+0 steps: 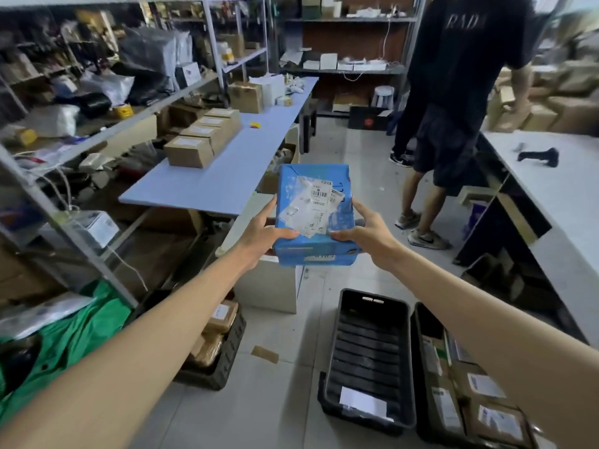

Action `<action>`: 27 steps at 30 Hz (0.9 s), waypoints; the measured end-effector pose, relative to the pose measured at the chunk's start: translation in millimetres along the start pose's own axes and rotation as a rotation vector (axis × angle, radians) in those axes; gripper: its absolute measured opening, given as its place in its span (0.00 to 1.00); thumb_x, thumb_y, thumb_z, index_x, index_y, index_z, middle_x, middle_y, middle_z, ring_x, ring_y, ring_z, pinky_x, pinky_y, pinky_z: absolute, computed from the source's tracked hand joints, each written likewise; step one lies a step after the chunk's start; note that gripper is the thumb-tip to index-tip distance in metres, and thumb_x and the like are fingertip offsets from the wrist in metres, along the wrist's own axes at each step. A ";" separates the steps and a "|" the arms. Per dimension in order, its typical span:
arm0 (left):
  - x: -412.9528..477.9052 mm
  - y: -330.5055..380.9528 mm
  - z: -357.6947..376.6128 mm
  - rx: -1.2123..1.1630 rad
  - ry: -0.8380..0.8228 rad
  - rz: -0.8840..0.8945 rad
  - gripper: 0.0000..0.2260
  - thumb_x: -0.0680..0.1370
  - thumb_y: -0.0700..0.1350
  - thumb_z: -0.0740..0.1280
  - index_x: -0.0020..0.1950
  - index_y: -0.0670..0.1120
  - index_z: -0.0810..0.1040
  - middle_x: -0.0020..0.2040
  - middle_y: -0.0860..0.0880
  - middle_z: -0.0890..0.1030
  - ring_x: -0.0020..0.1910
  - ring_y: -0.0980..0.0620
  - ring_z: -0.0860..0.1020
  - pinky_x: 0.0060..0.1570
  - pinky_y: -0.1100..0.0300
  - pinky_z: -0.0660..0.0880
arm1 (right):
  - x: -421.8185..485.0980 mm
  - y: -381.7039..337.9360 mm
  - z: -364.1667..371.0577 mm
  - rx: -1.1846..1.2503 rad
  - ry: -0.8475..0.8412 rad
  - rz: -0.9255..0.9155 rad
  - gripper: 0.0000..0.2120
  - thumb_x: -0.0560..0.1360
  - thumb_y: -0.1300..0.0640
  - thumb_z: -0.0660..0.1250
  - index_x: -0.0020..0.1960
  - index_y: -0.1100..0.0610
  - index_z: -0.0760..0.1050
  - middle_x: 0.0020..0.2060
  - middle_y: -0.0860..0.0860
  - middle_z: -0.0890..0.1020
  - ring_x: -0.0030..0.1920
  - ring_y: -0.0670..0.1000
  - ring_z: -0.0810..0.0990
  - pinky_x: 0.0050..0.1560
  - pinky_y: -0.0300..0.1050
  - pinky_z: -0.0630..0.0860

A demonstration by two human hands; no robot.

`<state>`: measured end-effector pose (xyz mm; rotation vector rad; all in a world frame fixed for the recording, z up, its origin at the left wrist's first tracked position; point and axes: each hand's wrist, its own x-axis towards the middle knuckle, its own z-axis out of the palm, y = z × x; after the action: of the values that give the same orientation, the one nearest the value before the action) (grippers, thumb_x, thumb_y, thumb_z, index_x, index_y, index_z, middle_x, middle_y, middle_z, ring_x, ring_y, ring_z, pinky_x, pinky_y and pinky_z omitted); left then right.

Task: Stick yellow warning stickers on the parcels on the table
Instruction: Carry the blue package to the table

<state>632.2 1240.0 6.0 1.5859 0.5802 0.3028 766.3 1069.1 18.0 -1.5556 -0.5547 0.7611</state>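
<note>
I hold a blue wrapped parcel point(316, 189) with white shipping labels in the air in front of me, above the floor. My left hand point(262, 233) grips its left side, thumb on top. My right hand point(369, 233) grips its right side the same way. Several brown cardboard parcels point(189, 152) stand in a row on the long pale-blue table point(223, 176) ahead to the left. A small yellow roll of stickers point(255, 125) lies on that table, further back.
Two black crates sit on the floor: an almost bare one point(369, 358) and one with parcels point(466, 387). Another crate of parcels point(217, 345) stands lower left. A person in dark clothes point(453, 108) stands at right beside a white counter point(564, 202). Cluttered shelves point(97, 102) line the left.
</note>
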 end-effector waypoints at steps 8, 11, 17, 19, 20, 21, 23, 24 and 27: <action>145.6 9.9 -8.7 0.006 -0.096 -0.005 0.40 0.71 0.40 0.74 0.75 0.61 0.57 0.53 0.53 0.80 0.49 0.53 0.81 0.35 0.61 0.79 | 113.0 -14.9 -24.2 -0.063 0.103 0.000 0.29 0.69 0.69 0.72 0.66 0.54 0.69 0.47 0.54 0.84 0.41 0.53 0.85 0.38 0.50 0.82; 204.6 17.5 -16.3 0.024 -0.152 0.023 0.40 0.71 0.40 0.74 0.76 0.60 0.57 0.58 0.50 0.79 0.51 0.50 0.81 0.37 0.57 0.79 | 160.9 -20.1 -28.3 -0.073 0.165 -0.013 0.29 0.69 0.68 0.73 0.66 0.52 0.70 0.48 0.54 0.84 0.43 0.54 0.85 0.43 0.56 0.81; 313.7 39.6 -26.8 0.031 -0.218 0.036 0.40 0.71 0.39 0.73 0.77 0.58 0.57 0.62 0.47 0.77 0.57 0.47 0.78 0.50 0.51 0.80 | 253.8 -42.8 -42.6 -0.110 0.249 -0.021 0.28 0.69 0.67 0.73 0.64 0.50 0.71 0.51 0.54 0.84 0.48 0.57 0.84 0.43 0.55 0.82; 347.9 44.2 -27.7 0.022 -0.246 0.028 0.40 0.72 0.38 0.73 0.77 0.57 0.57 0.63 0.46 0.77 0.58 0.46 0.78 0.55 0.45 0.79 | 282.1 -46.1 -50.2 -0.101 0.266 -0.025 0.28 0.69 0.67 0.74 0.64 0.48 0.71 0.50 0.52 0.84 0.45 0.53 0.85 0.37 0.48 0.82; 363.5 46.0 -26.6 0.018 -0.256 0.024 0.39 0.72 0.38 0.73 0.76 0.57 0.57 0.63 0.46 0.77 0.58 0.45 0.79 0.55 0.44 0.78 | 295.3 -47.6 -54.3 -0.097 0.277 -0.025 0.28 0.68 0.67 0.74 0.62 0.47 0.71 0.49 0.51 0.84 0.44 0.51 0.85 0.35 0.45 0.81; 379.6 48.1 -24.7 0.016 -0.266 0.020 0.39 0.72 0.38 0.73 0.76 0.57 0.57 0.63 0.46 0.77 0.58 0.45 0.79 0.55 0.43 0.78 | 309.3 -49.2 -59.5 -0.092 0.290 -0.023 0.27 0.68 0.67 0.74 0.60 0.46 0.72 0.48 0.49 0.84 0.43 0.50 0.85 0.35 0.44 0.81; 412.7 51.1 -19.4 0.020 -0.295 0.018 0.39 0.72 0.38 0.73 0.76 0.57 0.57 0.62 0.47 0.77 0.57 0.45 0.79 0.53 0.47 0.80 | 339.1 -49.7 -72.4 -0.085 0.315 -0.014 0.25 0.68 0.67 0.74 0.54 0.42 0.73 0.46 0.47 0.84 0.42 0.49 0.85 0.36 0.45 0.82; 430.1 52.0 -16.9 0.019 -0.306 0.018 0.39 0.72 0.38 0.73 0.76 0.57 0.58 0.61 0.47 0.77 0.57 0.46 0.79 0.50 0.49 0.80 | 354.9 -48.9 -79.2 -0.086 0.323 -0.013 0.25 0.68 0.67 0.74 0.53 0.41 0.73 0.46 0.47 0.84 0.43 0.49 0.85 0.37 0.46 0.82; 487.4 53.9 -9.2 0.019 -0.296 0.006 0.38 0.71 0.38 0.73 0.75 0.58 0.60 0.60 0.48 0.79 0.55 0.46 0.80 0.50 0.48 0.81 | 406.9 -47.8 -101.0 -0.089 0.337 0.018 0.26 0.67 0.66 0.75 0.53 0.40 0.72 0.47 0.48 0.84 0.45 0.52 0.85 0.41 0.51 0.83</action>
<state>1043.4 1506.6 -12.2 1.6140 0.3503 0.0634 1116.1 1305.0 6.9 -1.7284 -0.3288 0.4774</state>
